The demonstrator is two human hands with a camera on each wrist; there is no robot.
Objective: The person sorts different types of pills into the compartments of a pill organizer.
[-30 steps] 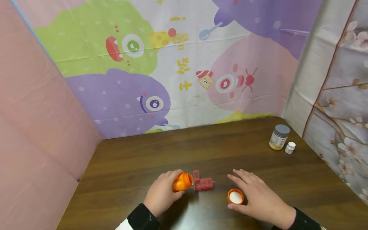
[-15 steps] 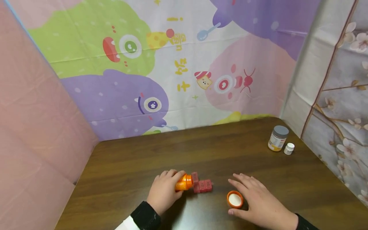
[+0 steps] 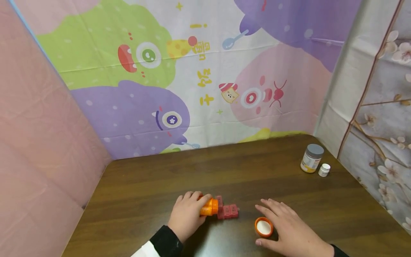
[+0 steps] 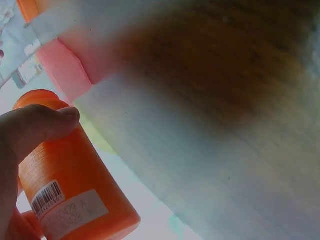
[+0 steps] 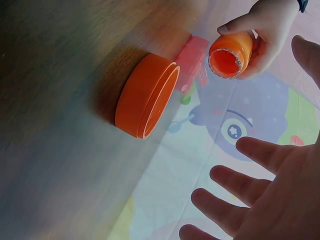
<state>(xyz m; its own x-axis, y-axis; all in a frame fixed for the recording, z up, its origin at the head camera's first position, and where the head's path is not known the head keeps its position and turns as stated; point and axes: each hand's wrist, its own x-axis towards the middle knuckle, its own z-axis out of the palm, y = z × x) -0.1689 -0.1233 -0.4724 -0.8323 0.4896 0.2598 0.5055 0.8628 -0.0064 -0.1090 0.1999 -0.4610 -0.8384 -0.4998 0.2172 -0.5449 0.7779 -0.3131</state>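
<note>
My left hand (image 3: 187,216) grips an orange pill bottle (image 3: 209,207), thumb across its side in the left wrist view. The uncapped bottle (image 4: 75,175) lies tipped sideways, its mouth towards the left end of a red pill organizer (image 3: 230,211). One lid of the organizer stands up beside the mouth. Whether anything comes out of the bottle cannot be seen. An orange cap (image 3: 264,227) with a white inside rests upside down on the table. Beside that cap (image 5: 145,97), my right hand (image 3: 287,226) has its fingers spread and holds nothing.
Towards the back right of the brown wooden table (image 3: 167,175) stand a white jar (image 3: 310,160) with a grey lid and a small white bottle (image 3: 324,170). A cartoon-printed cloth (image 3: 208,117) hangs behind the table, with a pink cloth (image 3: 48,142) on the left.
My left hand has shifted slightly right and tipped the pill bottle further over, bringing its mouth up to the organizer's raised lid. The right hand stays beside the cap.
</note>
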